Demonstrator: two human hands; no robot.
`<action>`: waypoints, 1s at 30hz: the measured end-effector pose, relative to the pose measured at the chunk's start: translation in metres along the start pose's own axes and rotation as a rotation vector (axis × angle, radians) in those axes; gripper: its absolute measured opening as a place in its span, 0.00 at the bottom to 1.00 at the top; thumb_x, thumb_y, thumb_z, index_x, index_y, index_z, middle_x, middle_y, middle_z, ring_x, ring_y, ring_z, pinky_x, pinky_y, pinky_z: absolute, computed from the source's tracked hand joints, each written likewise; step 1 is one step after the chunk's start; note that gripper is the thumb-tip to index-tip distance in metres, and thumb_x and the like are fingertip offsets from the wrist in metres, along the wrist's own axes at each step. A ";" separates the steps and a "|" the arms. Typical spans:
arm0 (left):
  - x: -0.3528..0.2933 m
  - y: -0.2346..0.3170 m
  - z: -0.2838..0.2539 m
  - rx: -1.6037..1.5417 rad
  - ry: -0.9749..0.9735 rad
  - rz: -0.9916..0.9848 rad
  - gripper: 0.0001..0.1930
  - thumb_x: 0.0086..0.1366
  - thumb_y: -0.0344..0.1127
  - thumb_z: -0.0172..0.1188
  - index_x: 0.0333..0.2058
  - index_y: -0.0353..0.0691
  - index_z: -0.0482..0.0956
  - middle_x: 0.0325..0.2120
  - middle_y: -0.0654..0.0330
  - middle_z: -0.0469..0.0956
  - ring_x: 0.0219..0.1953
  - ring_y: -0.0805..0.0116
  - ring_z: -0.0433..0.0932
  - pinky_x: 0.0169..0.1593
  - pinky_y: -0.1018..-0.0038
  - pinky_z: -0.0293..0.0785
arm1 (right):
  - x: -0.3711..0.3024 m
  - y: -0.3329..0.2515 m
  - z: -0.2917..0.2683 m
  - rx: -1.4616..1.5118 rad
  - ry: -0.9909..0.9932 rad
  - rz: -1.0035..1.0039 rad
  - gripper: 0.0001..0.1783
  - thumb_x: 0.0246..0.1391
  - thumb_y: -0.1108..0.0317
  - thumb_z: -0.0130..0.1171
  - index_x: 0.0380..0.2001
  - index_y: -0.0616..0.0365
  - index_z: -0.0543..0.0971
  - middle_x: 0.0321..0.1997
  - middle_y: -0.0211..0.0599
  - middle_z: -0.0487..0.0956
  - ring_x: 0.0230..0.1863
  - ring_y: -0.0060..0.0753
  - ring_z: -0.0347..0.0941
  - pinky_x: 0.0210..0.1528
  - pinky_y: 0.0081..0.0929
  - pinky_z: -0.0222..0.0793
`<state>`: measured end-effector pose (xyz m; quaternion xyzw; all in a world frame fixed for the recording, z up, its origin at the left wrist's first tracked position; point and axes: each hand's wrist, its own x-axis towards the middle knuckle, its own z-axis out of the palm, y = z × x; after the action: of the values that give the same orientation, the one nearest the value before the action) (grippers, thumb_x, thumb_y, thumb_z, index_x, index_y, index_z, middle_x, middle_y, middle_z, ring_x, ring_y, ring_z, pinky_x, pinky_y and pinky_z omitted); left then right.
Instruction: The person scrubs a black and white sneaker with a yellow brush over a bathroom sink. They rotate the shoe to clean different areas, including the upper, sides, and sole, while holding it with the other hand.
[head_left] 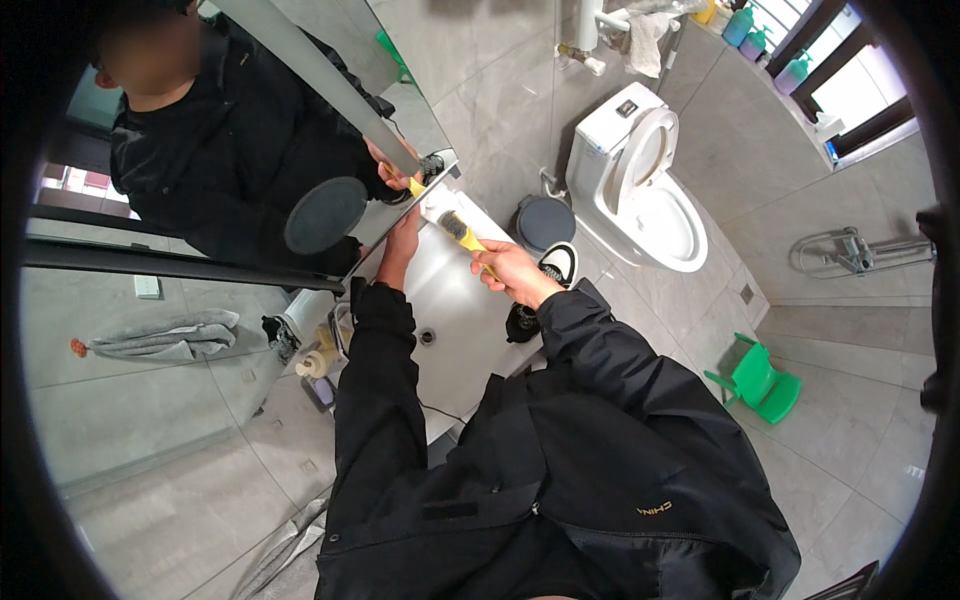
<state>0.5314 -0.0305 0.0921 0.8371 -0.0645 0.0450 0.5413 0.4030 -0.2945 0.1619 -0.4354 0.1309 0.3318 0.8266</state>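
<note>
Closest, a person in a black jacket (620,450) leans over a white sink (465,365), with both sleeved arms stretched forward. Above the basin, the right hand (515,270) is closed around the handle of 1 yellow brush (464,233), whose dark bristle head points away toward the far left. The brush looks light and stiff, probably hard plastic, unlikely to break but perhaps slippery if wet; the handle, well behind the bristles, is the sensible grip. The right forearm comes in from the lower right, its wrist nearly straight. The left arm runs straight up the basin's left side, and the left hand (400,245) is raised by the edge of a mirror (250,150); its fingers are partly hidden, so how far they are spread, and whether they hold anything, is unclear. Beyond stand 1 dark lidded bin (546,224), a white toilet (640,190) and, to the right, 1 green chair (765,378).
</note>
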 end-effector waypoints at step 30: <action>-0.009 -0.005 0.013 -0.486 0.158 -0.344 0.11 0.76 0.37 0.65 0.49 0.36 0.81 0.46 0.64 0.79 0.51 0.74 0.74 0.55 0.75 0.69 | 0.041 0.023 0.007 -0.008 -0.105 0.008 0.20 0.78 0.70 0.51 0.68 0.61 0.75 0.42 0.37 0.83 0.24 0.19 0.65 0.24 0.18 0.61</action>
<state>0.5229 -0.0402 0.0807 0.6757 0.1115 0.0010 0.7287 0.4180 -0.2620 0.1305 -0.4200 0.0880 0.3581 0.8292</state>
